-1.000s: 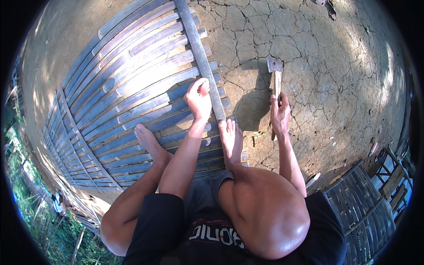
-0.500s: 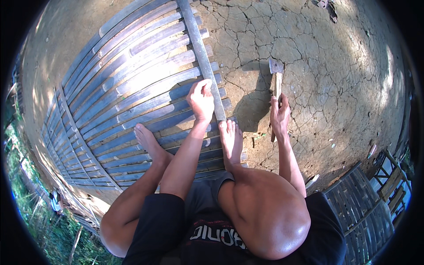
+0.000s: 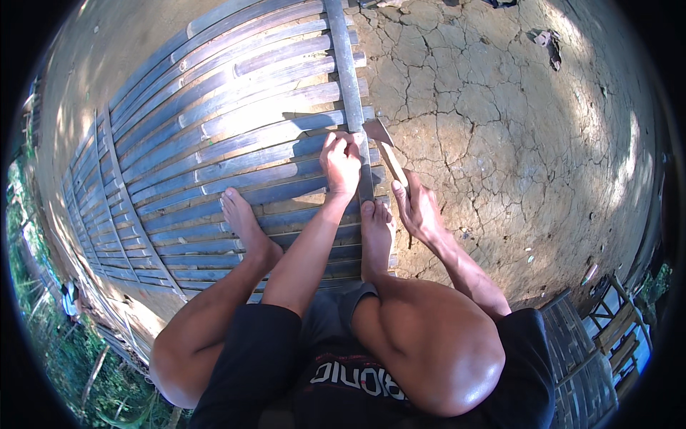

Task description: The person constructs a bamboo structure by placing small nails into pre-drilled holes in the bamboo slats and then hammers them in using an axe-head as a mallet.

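A panel of split bamboo slats (image 3: 279, 93) lies on the ground, with a long flat strip (image 3: 346, 68) laid across the slat ends. Over this strip my left hand (image 3: 341, 163) is closed, fingertips pinched at its edge; whatever they hold is too small to make out. My right hand (image 3: 420, 207) grips the wooden handle of a hatchet (image 3: 389, 159). Its flat metal head is at the strip, close beside my left fingertips. My right foot (image 3: 376, 239) rests at the near end of the strip, and my left foot (image 3: 241, 214) is on the slats.
Cracked bare earth (image 3: 479, 136) stretches to the right of the panel. Dry leaves (image 3: 549, 46) lie at the far right. A woven bamboo piece (image 3: 575, 350) and a wooden frame (image 3: 622, 329) stand at the lower right. Green plants (image 3: 78, 365) grow at the lower left.
My right hand has swung the hatchet left from over the bare earth to the strip beside my left hand. My left hand stays closed at the strip; the whole view has shifted slightly.
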The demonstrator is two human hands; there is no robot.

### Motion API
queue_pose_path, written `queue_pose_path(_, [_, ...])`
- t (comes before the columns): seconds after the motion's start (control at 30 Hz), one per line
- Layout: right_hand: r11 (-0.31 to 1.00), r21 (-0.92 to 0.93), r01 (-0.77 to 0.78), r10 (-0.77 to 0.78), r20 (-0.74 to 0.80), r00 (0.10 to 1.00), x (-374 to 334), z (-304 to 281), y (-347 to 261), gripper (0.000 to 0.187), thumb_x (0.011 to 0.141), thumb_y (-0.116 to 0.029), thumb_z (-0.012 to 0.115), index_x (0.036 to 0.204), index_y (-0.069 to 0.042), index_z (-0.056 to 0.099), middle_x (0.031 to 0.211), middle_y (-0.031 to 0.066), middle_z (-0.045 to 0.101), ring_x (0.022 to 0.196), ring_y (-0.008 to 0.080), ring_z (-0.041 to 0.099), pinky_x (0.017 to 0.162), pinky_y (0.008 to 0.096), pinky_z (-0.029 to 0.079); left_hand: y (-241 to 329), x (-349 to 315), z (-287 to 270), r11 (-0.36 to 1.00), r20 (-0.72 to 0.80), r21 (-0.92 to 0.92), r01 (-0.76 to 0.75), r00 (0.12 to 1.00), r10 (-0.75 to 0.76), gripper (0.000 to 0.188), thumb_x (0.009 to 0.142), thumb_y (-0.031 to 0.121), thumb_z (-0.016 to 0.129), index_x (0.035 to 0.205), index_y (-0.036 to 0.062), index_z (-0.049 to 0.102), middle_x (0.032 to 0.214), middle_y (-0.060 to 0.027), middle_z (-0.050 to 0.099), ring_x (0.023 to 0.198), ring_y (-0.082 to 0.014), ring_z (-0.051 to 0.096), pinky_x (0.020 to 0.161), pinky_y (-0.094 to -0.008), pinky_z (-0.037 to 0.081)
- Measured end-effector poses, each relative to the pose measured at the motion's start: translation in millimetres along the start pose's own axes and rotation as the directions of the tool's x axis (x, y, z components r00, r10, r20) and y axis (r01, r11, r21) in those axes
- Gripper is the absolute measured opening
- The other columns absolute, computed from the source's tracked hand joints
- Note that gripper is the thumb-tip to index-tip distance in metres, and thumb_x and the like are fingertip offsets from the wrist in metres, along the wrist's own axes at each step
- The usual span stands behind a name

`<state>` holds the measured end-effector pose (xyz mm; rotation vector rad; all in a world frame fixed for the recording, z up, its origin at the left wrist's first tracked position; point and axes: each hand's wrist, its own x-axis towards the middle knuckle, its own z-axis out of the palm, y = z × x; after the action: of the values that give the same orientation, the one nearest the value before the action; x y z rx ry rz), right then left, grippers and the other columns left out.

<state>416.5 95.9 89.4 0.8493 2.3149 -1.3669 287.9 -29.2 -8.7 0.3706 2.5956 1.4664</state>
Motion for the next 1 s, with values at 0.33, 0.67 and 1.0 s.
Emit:
queue_pose_path(0.33, [0.990, -0.042, 0.133, -0.135, -0.055, 0.989, -0.9, 20.8, 3.7, 0.031, 0.101, -0.026, 0.055, 0.117, 0.000, 0.049, 0.073, 0.0273, 0.065, 0.064, 0.0474, 0.065, 0.056, 0.0532, 0.053, 0.0, -1.0, 1.8, 0.995, -0.103, -0.045, -0.091, 0.991, 0.086, 0.011, 0.075, -0.008, 0.069, 0.083, -0.0010, 0.067, 0.086, -0.0105, 0.066, 0.072, -0.0259, 0.066, 0.063, -0.0346, 0.052])
queue_pose_path(0.67, [0.997, -0.066, 0.038, -0.041, -0.043, 0.998, -4.1, 11.9, 29.5, 0.039, 0.105, -0.035, 0.048, 0.123, -0.001, 0.050, 0.081, 0.0296, 0.065, 0.076, 0.0498, 0.066, 0.065, 0.0547, 0.050, 4.4, -3.6, -9.9, 0.993, -0.105, 0.078, -0.088, 0.990, 0.096, 0.027, 0.078, -0.003, 0.073, 0.103, 0.0039, 0.072, 0.101, -0.0120, 0.067, 0.092, -0.0301, 0.064, 0.080, -0.0400, 0.053])
queue_pose_path(1.0, [0.984, -0.153, 0.092, -0.082, 0.072, 0.994, 11.7, -7.1, 29.7, 0.038, 0.105, -0.037, 0.049, 0.120, -0.002, 0.050, 0.069, 0.0248, 0.063, 0.064, 0.0463, 0.065, 0.061, 0.0531, 0.050, -34.4, 19.1, -57.0, 0.874, 0.135, 0.411, -0.260, 0.965, 0.223, 0.019, 0.079, 0.016, 0.075, 0.097, 0.0117, 0.077, 0.102, -0.0069, 0.061, 0.101, -0.0270, 0.056, 0.088, -0.0416, 0.045])
